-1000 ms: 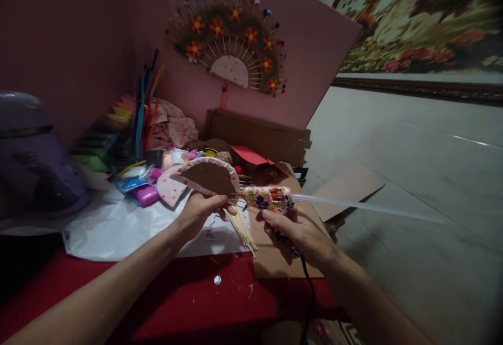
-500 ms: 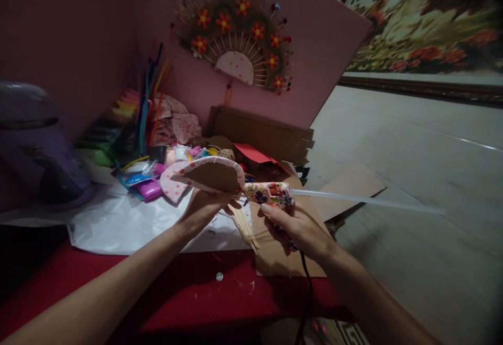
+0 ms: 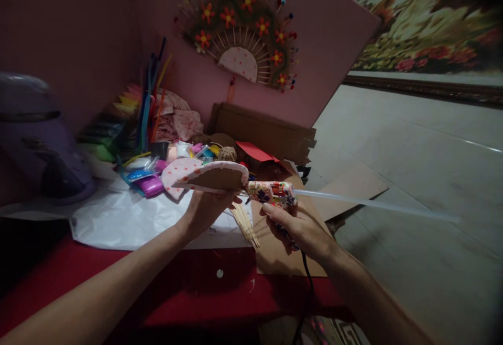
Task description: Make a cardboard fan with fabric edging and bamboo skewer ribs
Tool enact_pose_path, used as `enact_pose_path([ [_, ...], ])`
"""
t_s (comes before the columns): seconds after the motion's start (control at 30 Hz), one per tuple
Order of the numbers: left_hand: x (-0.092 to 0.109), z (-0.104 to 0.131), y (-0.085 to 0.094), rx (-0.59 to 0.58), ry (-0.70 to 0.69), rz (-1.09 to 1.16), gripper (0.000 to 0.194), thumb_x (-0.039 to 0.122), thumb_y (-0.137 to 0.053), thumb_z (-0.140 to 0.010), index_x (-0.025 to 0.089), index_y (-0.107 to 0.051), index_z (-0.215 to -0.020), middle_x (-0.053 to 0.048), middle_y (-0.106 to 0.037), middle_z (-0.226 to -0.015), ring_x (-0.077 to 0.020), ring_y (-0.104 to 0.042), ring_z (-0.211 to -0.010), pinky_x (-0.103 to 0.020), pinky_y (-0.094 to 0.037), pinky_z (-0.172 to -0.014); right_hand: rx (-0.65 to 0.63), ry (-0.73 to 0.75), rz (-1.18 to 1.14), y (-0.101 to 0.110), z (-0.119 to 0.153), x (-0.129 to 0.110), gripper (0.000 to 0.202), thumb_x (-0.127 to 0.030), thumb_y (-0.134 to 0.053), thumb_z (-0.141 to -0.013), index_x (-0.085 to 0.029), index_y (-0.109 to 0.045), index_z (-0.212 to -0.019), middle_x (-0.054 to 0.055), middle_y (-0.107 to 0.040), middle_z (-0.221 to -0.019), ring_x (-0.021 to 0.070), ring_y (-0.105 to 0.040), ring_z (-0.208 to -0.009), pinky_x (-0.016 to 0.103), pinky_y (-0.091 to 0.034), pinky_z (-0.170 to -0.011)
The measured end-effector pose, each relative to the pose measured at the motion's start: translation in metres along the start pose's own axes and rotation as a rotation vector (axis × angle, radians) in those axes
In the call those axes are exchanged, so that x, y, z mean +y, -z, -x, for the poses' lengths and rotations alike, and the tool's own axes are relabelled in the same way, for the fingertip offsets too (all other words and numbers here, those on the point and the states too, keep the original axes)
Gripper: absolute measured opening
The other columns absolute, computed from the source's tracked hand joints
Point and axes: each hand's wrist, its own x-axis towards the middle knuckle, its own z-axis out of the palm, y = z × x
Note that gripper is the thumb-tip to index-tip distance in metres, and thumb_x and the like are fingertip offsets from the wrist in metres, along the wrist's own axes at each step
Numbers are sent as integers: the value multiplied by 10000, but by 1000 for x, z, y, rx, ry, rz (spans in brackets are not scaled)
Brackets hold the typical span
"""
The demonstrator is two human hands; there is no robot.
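My left hand (image 3: 208, 209) holds a half-round cardboard piece (image 3: 216, 178) from below, its edge wrapped in white cloth with red dots. Its brown bare face is turned toward me. A second dotted half-round piece (image 3: 178, 175) shows behind it, on the left; whether my fingers touch it I cannot tell. In my right hand (image 3: 286, 222) is a hot glue gun (image 3: 271, 192) with a flowery pattern, its fingers wrapped round the handle. A long clear glue stick (image 3: 365, 204) juts from its back to the right. The gun's nozzle end is close to the cardboard's right edge.
Thin wooden sticks (image 3: 245, 224) lie on white sheeting (image 3: 118, 224) beside a brown cardboard sheet (image 3: 275, 261). Colourful clay packets (image 3: 151, 185), twine (image 3: 227, 154) and pipe cleaners (image 3: 147, 99) crowd the back. A decorated fan (image 3: 239, 31) hangs on a pink board; a purple container (image 3: 43, 141) stands left.
The view has shifted slightly. The cardboard piece sits a little lower and farther right, and the glue gun has moved slightly right. Both hands keep their hold.
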Motion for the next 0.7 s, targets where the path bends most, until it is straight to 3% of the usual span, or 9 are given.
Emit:
enact_pose_path([
  [0.43,-2,-1,0,-15,-36,-108,102,179,-724,-633,153,-693,-727,-55,-677,-633,-174,-635,-536,-232,-497,-431,-4,15,68,-2,-2,-2,440,-529,-474,-834,-173,-446,-576,-52,-380,-465,54,-347,-363,149,-315,-286],
  [0.7,-3,1,-1,1,-45,-111,149,207,-717,-632,121,-683,-749,-67,-684,-647,-185,-651,-541,-236,-528,-420,-12,-8,83,-1,-3,-2,457,-543,-469,-834,-172,-433,-571,-57,-368,-462,49,-338,-363,149,-320,-293],
])
